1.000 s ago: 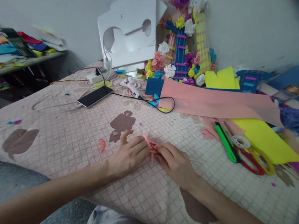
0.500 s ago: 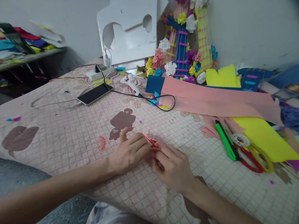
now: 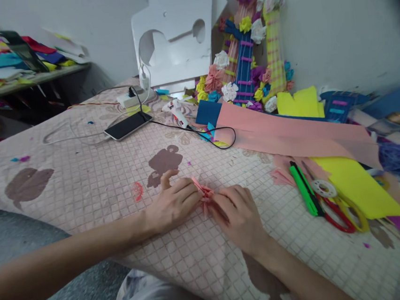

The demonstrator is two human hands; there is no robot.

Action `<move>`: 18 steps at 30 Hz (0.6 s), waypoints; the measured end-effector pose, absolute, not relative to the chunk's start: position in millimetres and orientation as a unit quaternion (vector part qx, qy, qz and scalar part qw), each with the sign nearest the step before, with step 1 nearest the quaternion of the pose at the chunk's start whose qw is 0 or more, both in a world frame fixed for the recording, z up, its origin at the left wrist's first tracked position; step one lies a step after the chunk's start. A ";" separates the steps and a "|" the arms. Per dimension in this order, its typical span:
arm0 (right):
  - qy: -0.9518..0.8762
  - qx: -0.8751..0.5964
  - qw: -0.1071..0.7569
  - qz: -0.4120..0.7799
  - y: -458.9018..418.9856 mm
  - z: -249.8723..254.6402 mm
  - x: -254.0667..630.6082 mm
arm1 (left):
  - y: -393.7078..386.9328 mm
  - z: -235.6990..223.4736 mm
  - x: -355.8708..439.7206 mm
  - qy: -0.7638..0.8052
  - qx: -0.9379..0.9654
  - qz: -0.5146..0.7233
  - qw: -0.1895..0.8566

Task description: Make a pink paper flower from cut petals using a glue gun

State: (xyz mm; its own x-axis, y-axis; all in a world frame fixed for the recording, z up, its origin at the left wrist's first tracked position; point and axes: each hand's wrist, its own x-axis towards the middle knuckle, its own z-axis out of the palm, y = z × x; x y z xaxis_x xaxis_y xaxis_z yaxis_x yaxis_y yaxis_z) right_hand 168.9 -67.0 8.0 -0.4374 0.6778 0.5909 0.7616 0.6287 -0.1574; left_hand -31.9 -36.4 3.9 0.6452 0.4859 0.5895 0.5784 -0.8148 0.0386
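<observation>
Between my two hands, just above the tablecloth, is a small folded pink paper flower [image 3: 206,193]. My left hand [image 3: 176,201] is closed on its left side, with the index finger bent up and away. On the other side, my right hand [image 3: 239,214] pinches the flower's edge between thumb and fingertips. The fingers partly cover the flower. Off to the right of my right hand lie a green utility knife [image 3: 306,190] and red-and-yellow scissors [image 3: 337,217].
Pink paper [image 3: 290,134] and yellow paper [image 3: 359,186] lie at the right. A white glue gun [image 3: 177,113], its black cord looped, and a phone [image 3: 129,125] on a cable lie farther back. Flower-covered paper guitars [image 3: 244,65] lean against the wall beside a white foam board [image 3: 174,34].
My right hand has shifted slightly right and its fingers have changed their grip on the flower. My left hand keeps its hold nearly unmoved.
</observation>
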 end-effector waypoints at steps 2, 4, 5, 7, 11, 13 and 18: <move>-0.851 -0.428 0.301 -0.054 -64.1 4.8 168.1 | -36.1 2.8 -32.0 -0.292 -0.903 -0.303 0.083; -0.855 -0.428 0.291 -0.046 -62.8 1.4 167.3 | -35.8 1.9 -32.2 -0.290 -0.906 -0.297 0.083; -0.856 -0.427 0.287 -0.044 -62.7 -0.1 167.2 | -35.8 1.6 -32.3 -0.289 -0.908 -0.292 0.083; -0.861 -0.421 0.282 -0.040 -63.2 -2.6 167.4 | -35.9 1.4 -32.3 -0.287 -0.910 -0.286 0.083; -0.868 -0.413 0.275 -0.027 -65.0 -6.6 168.0 | -36.4 1.6 -31.6 -0.280 -0.912 -0.287 0.087; -0.867 -0.415 0.276 -0.020 -65.6 -8.2 167.7 | -36.7 1.7 -31.6 -0.276 -0.915 -0.280 0.086; -0.868 -0.416 0.270 -0.020 -65.4 -8.9 166.1 | -37.9 3.5 -30.9 -0.283 -0.924 -0.239 0.095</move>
State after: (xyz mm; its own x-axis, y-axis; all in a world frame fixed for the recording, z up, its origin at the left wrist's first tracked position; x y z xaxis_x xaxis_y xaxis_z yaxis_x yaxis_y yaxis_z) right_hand 166.1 -65.4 -8.9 -0.5078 0.7112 0.4861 0.7331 0.6531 -0.1898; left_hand -30.9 -37.9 3.5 0.7259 0.4765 0.4961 0.5677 -0.8222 -0.0410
